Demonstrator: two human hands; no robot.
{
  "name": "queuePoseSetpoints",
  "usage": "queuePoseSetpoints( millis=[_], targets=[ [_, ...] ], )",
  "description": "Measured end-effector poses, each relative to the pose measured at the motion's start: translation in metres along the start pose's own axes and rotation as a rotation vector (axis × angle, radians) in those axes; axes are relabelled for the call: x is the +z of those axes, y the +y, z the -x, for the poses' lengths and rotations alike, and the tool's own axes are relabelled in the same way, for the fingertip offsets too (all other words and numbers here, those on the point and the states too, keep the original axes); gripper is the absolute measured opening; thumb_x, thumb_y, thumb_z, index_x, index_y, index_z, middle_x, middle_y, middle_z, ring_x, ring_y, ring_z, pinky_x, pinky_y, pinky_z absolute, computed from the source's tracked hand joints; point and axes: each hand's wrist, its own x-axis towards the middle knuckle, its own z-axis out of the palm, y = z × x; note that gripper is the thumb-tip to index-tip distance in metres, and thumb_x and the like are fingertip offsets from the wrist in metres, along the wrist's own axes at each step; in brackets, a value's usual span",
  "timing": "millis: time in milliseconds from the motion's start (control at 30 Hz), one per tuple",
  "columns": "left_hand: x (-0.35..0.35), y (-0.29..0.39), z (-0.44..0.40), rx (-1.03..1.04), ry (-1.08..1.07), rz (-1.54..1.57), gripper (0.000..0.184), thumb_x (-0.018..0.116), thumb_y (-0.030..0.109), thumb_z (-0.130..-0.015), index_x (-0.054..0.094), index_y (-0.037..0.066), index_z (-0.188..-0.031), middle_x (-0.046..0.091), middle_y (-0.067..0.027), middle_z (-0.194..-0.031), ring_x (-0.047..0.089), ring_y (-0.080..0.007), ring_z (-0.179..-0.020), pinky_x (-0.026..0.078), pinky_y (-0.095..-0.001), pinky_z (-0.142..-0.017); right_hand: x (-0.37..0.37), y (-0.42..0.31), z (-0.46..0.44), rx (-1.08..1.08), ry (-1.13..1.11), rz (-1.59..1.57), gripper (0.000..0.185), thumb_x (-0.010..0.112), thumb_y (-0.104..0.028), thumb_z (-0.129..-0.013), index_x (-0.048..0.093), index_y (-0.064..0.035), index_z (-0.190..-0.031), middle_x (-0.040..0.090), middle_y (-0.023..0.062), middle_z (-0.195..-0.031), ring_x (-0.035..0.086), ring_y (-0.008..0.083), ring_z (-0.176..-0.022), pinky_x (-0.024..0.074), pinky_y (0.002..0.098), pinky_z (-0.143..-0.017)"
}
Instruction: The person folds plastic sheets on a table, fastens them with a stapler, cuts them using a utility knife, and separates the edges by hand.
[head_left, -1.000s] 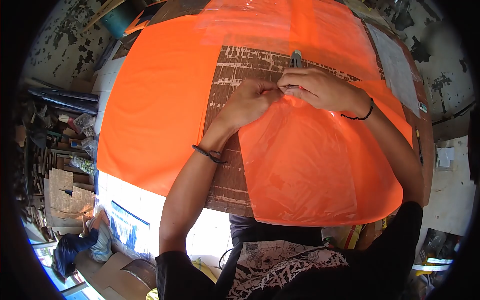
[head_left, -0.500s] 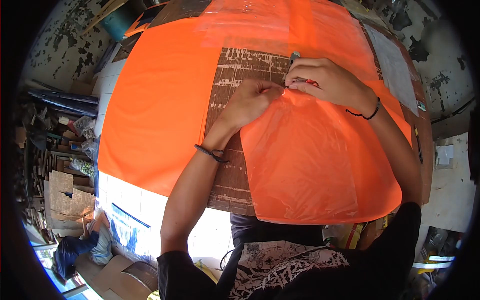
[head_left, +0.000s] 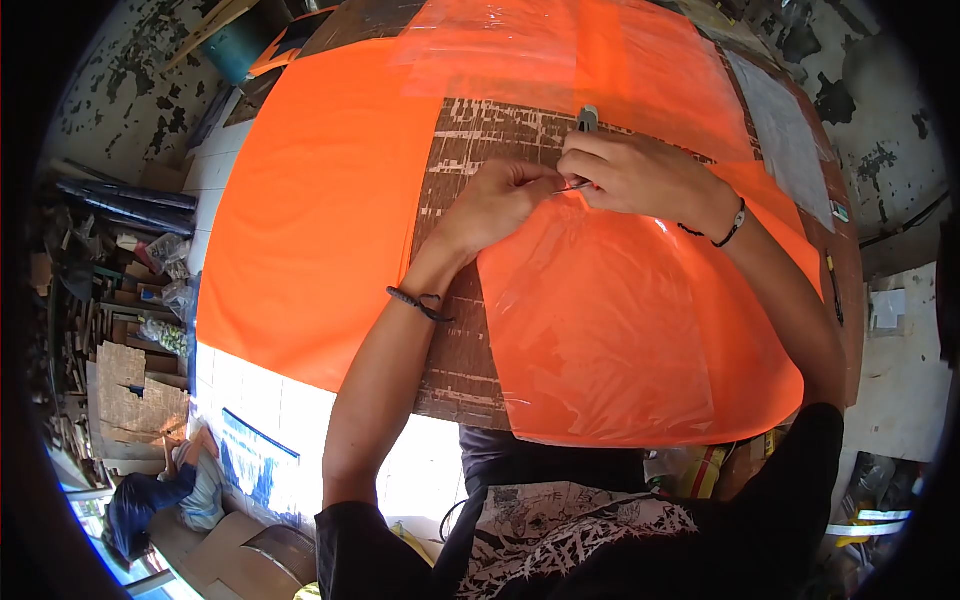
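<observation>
My left hand (head_left: 505, 203) is closed in a pinch on the top edge of an orange sheet (head_left: 760, 330), with a clear plastic film (head_left: 600, 330) lying over it. Close beside it, my right hand (head_left: 635, 175) is curled around a slim metal tool (head_left: 573, 187), whose thin tip points at the left fingertips. The rest of this tool is hidden by the fingers, so its exact kind does not show. A grey object (head_left: 587, 118) with a dark opening sits just beyond the right knuckles.
Another orange sheet (head_left: 310, 220) lies flat on the worn brown tabletop (head_left: 460, 380) at left. More orange material under clear film (head_left: 490, 45) covers the far side. A dark pen-like item (head_left: 834, 290) rests near the right edge. Lower left, a person (head_left: 165, 495) sits near cluttered shelves.
My right hand has shifted slightly left and turned, bringing the metal tip to the left fingertips. The tool's red part, visible before, is now hidden. My left hand has barely moved.
</observation>
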Motion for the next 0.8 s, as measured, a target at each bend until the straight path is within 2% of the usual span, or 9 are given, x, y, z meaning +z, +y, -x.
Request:
queuePoseSetpoints(
  millis=[133, 167, 267, 367, 467, 533, 667, 733, 800],
  targets=[
    [-0.005, 0.002, 0.000, -0.047, -0.045, 0.026, 0.029, 0.057, 0.018, -0.090, 0.070, -0.004, -0.104, 0.069, -0.0102, -0.087, 0.060, -0.0125, -0.079, 0.048, -0.0279, -0.073, -0.003, -0.002, -0.004, -0.041, 0.012, -0.129, 0.009, 0.060, -0.011, -0.084, 0.054, -0.0060, -0.088, 0.049, 0.0035, -0.086, 0.058, 0.0220, -0.069, 0.0521, 0.0353, -0.061],
    [-0.007, 0.004, 0.000, -0.070, -0.087, 0.027, 0.031, 0.058, 0.021, -0.091, 0.069, -0.004, -0.107, 0.069, -0.0098, -0.094, 0.060, -0.0114, -0.086, 0.048, -0.0272, -0.078, -0.005, -0.004, -0.005, -0.045, 0.013, -0.129, 0.009, 0.060, -0.011, -0.084, 0.054, -0.0060, -0.088, 0.049, 0.0035, -0.086, 0.058, 0.0220, -0.069, 0.0521, 0.0353, -0.061],
    [-0.009, 0.007, 0.001, -0.074, -0.143, -0.003, 0.032, 0.060, 0.023, -0.093, 0.068, -0.003, -0.110, 0.069, -0.0088, -0.102, 0.061, -0.0104, -0.094, 0.048, -0.0262, -0.082, -0.014, -0.010, -0.007, 0.077, -0.122, -0.293, 0.011, 0.059, -0.012, -0.086, 0.053, -0.0038, -0.090, 0.049, 0.0027, -0.086, 0.057, 0.0235, -0.068, 0.0494, 0.0372, -0.059],
    [-0.009, 0.007, 0.002, -0.064, -0.128, -0.028, 0.032, 0.060, 0.023, -0.092, 0.068, -0.002, -0.109, 0.069, -0.0078, -0.102, 0.060, -0.0103, -0.094, 0.048, -0.0256, -0.081, -0.020, -0.008, -0.007, 0.150, -0.186, -0.308, 0.015, 0.059, -0.014, -0.088, 0.053, -0.0010, -0.095, 0.051, 0.0057, -0.086, 0.057, 0.0249, -0.070, 0.0478, 0.0379, -0.062],
    [-0.008, 0.006, 0.003, -0.064, -0.092, -0.020, 0.032, 0.060, 0.023, -0.092, 0.068, -0.002, -0.111, 0.068, -0.0070, -0.102, 0.060, -0.0105, -0.094, 0.047, -0.0249, -0.081, -0.018, 0.009, -0.002, 0.191, -0.044, -0.478, 0.020, 0.058, -0.015, -0.091, 0.055, 0.0005, -0.101, 0.055, 0.0102, -0.088, 0.059, 0.0260, -0.076, 0.0480, 0.0367, -0.068],
    [-0.008, 0.006, 0.003, -0.058, -0.088, -0.029, 0.033, 0.060, 0.023, -0.092, 0.068, -0.002, -0.111, 0.068, -0.0067, -0.102, 0.060, -0.0106, -0.094, 0.047, -0.0247, -0.080, -0.020, 0.012, -0.002, 0.347, -0.078, -0.610, 0.022, 0.056, -0.016, -0.093, 0.056, 0.0008, -0.107, 0.058, 0.0142, -0.091, 0.060, 0.0261, -0.081, 0.0481, 0.0360, -0.075],
    [-0.008, 0.003, 0.001, -0.041, -0.088, -0.017, 0.033, 0.061, 0.023, -0.092, 0.067, -0.002, -0.111, 0.068, -0.0063, -0.101, 0.060, -0.0099, -0.092, 0.047, -0.0243, -0.080, -0.020, 0.022, -0.003, 0.391, -0.001, -0.509, 0.023, 0.055, -0.018, -0.095, 0.058, 0.0009, -0.108, 0.061, 0.0152, -0.094, 0.060, 0.0279, -0.086, 0.0483, 0.0358, -0.077],
    [-0.008, 0.002, 0.002, -0.022, -0.091, -0.018, 0.032, 0.061, 0.023, -0.092, 0.068, -0.003, -0.110, 0.068, -0.0059, -0.099, 0.060, -0.0094, -0.090, 0.048, -0.0241, -0.079, -0.021, 0.029, -0.004, 0.305, 0.033, -0.192, 0.024, 0.055, -0.019, -0.096, 0.060, 0.0018, -0.105, 0.063, 0.0171, -0.095, 0.060, 0.0303, -0.088, 0.0483, 0.0361, -0.077],
    [-0.007, 0.003, 0.002, -0.009, -0.106, -0.045, 0.031, 0.062, 0.024, -0.092, 0.069, -0.003, -0.107, 0.069, -0.0055, -0.095, 0.060, -0.0084, -0.087, 0.048, -0.0237, -0.078, -0.029, 0.026, 0.003, 0.382, 0.048, -0.167, 0.024, 0.057, -0.020, -0.095, 0.063, 0.0025, -0.099, 0.064, 0.0185, -0.088, 0.061, 0.0328, -0.082, 0.0488, 0.0377, -0.073]
  ],
)
